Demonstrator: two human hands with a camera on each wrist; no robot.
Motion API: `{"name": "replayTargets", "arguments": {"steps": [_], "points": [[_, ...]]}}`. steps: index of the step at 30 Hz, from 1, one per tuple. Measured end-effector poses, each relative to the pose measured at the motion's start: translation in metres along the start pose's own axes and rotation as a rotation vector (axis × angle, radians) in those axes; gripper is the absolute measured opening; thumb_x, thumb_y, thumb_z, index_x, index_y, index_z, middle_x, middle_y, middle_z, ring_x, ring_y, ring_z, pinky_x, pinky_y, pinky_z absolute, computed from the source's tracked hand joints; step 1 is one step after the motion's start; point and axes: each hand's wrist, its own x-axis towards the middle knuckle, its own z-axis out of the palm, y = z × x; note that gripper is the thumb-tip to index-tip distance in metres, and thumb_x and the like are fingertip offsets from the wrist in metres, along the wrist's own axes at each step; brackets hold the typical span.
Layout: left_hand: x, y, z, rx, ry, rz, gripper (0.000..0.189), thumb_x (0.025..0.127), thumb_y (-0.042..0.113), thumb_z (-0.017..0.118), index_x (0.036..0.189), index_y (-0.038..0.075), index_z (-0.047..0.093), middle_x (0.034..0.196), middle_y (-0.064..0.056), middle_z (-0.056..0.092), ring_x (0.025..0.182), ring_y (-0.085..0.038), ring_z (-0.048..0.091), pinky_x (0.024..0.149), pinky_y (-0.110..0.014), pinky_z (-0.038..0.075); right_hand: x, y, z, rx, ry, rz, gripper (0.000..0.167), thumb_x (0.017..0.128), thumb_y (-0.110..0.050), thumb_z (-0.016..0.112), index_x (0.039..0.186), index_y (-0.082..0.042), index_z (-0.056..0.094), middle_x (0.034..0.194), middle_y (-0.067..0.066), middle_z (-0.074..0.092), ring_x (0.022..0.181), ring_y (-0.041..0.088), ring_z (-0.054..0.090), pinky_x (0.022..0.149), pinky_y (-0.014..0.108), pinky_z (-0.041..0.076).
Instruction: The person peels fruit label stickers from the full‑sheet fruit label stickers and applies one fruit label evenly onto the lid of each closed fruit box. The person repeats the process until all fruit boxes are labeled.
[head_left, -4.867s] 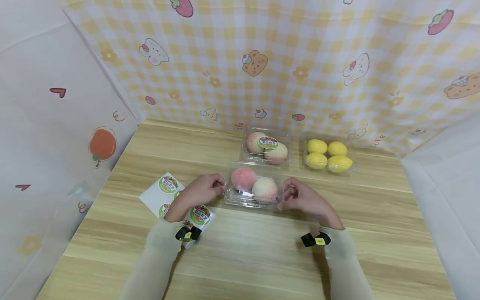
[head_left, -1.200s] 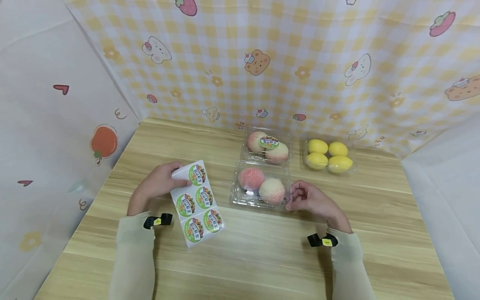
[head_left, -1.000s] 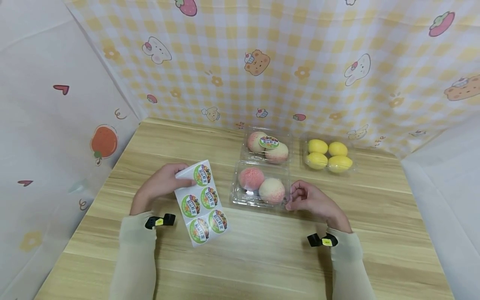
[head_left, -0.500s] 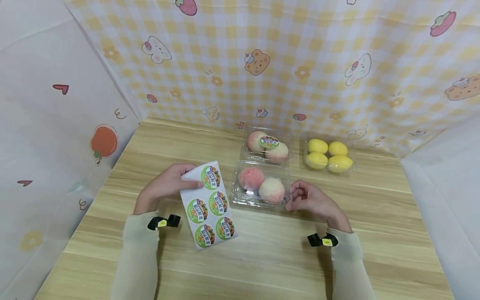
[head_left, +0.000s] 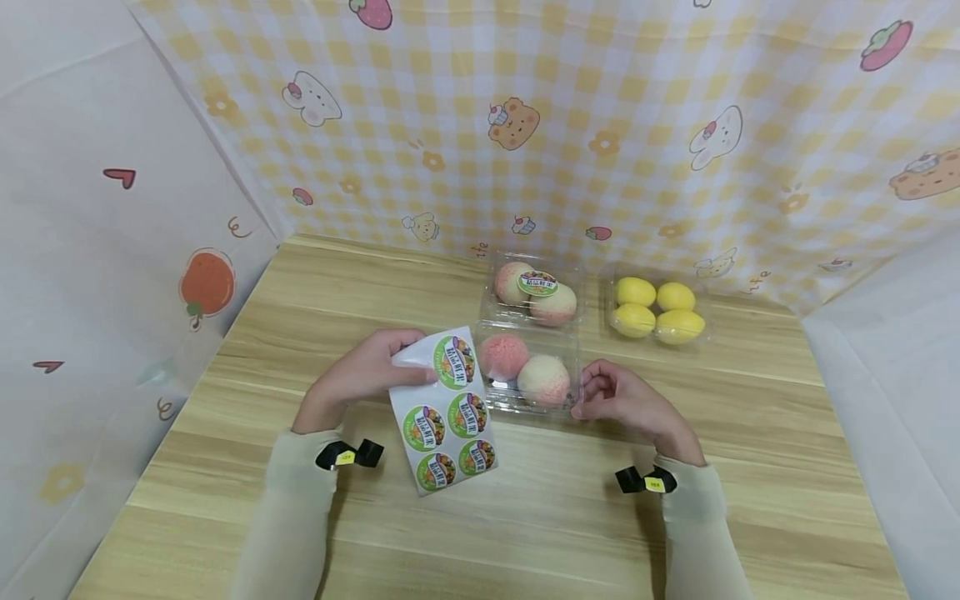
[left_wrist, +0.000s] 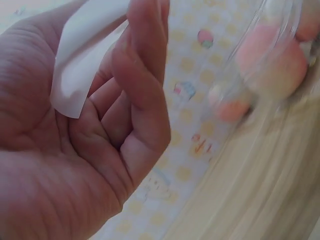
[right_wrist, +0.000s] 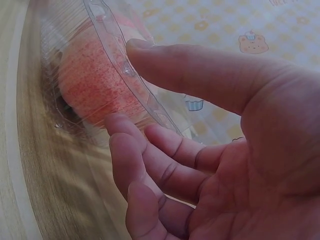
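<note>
My left hand [head_left: 366, 368] holds a white sheet of round fruit stickers [head_left: 446, 404] by its upper left corner, thumb on top. The sheet's right edge overlaps the left side of the nearer clear plastic box [head_left: 517, 407] in the head view. That box is closed over a pink peach [head_left: 505, 357] and a paler peach [head_left: 544, 381]. My right hand [head_left: 632, 406] pinches the box's front right corner. In the right wrist view, the thumb lies at the clear rim [right_wrist: 125, 62], with curled fingers below. Only the sheet's blank back [left_wrist: 75, 75] shows in the left wrist view.
Behind the nearer box, touching or nearly so, stands another clear box with two peaches [head_left: 555, 307] and a round sticker [head_left: 537, 283] on its lid. To its right, a clear box holds several lemons [head_left: 634, 320]. A checked cloth [head_left: 450, 108] hangs along the table's back edge.
My left hand has let go of the box's left side, taken up the sticker sheet and carried it rightward to the box. The box has shifted slightly right; my right hand stays at its corner.
</note>
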Motion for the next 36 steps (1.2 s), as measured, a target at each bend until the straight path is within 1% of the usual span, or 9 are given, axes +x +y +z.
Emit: {"name": "replayTargets", "arguments": {"steps": [2,5,13,17,22,25,30,33,36], "points": [[0.003,0.002,0.007,-0.006,-0.007,0.02,0.027,0.1,0.001,0.075,0.124,-0.01,0.068,0.099,-0.018,0.08,0.082,-0.034,0.081,0.07,-0.044,0.067,0.0,0.0,0.0,0.002,0.0,-0.004,0.044,0.087,0.001,0.086,0.12,0.008,0.056,0.097,0.013,0.067,0.088,0.021,0.065,0.078,0.028,0.053],[0.007,0.007,0.017,-0.018,-0.011,0.024,0.026,0.099,0.001,0.075,0.122,-0.01,0.068,0.099,-0.018,0.08,0.082,-0.034,0.081,0.07,-0.045,0.067,-0.002,-0.002,0.0,-0.005,0.004,0.0,0.044,0.088,-0.001,0.086,0.121,0.008,0.057,0.098,0.013,0.068,0.089,0.022,0.065,0.079,0.028,0.053],[0.016,0.011,0.036,-0.034,-0.007,0.006,0.026,0.099,0.001,0.076,0.122,-0.007,0.068,0.099,-0.015,0.08,0.082,-0.032,0.081,0.07,-0.043,0.067,-0.008,-0.01,-0.002,-0.104,0.051,0.032,0.049,0.089,-0.012,0.089,0.128,0.004,0.064,0.107,0.014,0.072,0.097,0.028,0.066,0.087,0.033,0.054],[0.018,0.012,0.041,-0.035,-0.009,0.01,0.027,0.099,0.002,0.076,0.123,-0.007,0.068,0.099,-0.015,0.08,0.083,-0.033,0.081,0.07,-0.043,0.067,-0.012,-0.017,-0.003,-0.141,0.119,0.016,0.05,0.09,-0.011,0.089,0.131,0.005,0.064,0.11,0.015,0.072,0.097,0.027,0.067,0.086,0.031,0.055],[0.018,0.014,0.044,-0.032,0.005,0.017,0.026,0.098,0.002,0.076,0.122,-0.006,0.067,0.098,-0.015,0.079,0.081,-0.033,0.081,0.069,-0.044,0.067,-0.018,-0.031,0.0,-0.202,0.229,-0.019,0.039,0.096,-0.009,0.083,0.128,0.006,0.066,0.107,0.013,0.072,0.094,0.025,0.065,0.079,0.028,0.054],[0.018,0.016,0.045,-0.02,0.013,0.021,0.024,0.099,0.003,0.077,0.119,-0.005,0.067,0.097,-0.014,0.079,0.08,-0.032,0.081,0.068,-0.043,0.067,-0.022,-0.043,0.009,-0.252,0.284,-0.081,0.031,0.099,-0.011,0.082,0.124,0.003,0.07,0.102,0.009,0.073,0.091,0.023,0.065,0.076,0.028,0.054],[0.019,0.021,0.048,0.007,0.025,0.028,0.025,0.1,0.006,0.078,0.12,-0.004,0.068,0.097,-0.013,0.079,0.079,-0.031,0.081,0.068,-0.043,0.067,-0.027,-0.067,0.028,-0.329,0.363,-0.259,0.018,0.098,-0.012,0.084,0.112,-0.005,0.076,0.093,0.002,0.074,0.082,0.019,0.066,0.072,0.027,0.054],[0.019,0.026,0.051,0.014,0.039,0.035,0.028,0.099,0.008,0.078,0.122,-0.005,0.068,0.096,-0.012,0.078,0.078,-0.03,0.08,0.067,-0.042,0.066,-0.026,-0.08,0.039,-0.348,0.383,-0.359,0.014,0.097,-0.008,0.085,0.108,-0.007,0.077,0.088,-0.002,0.072,0.077,0.016,0.065,0.069,0.026,0.054],[0.02,0.032,0.055,0.013,0.051,0.032,0.031,0.099,0.009,0.08,0.124,-0.005,0.068,0.096,-0.012,0.077,0.078,-0.028,0.08,0.066,-0.041,0.066,-0.025,-0.093,0.049,-0.357,0.391,-0.449,0.015,0.095,-0.003,0.085,0.107,-0.008,0.077,0.087,-0.004,0.071,0.074,0.015,0.065,0.066,0.025,0.054]]}}
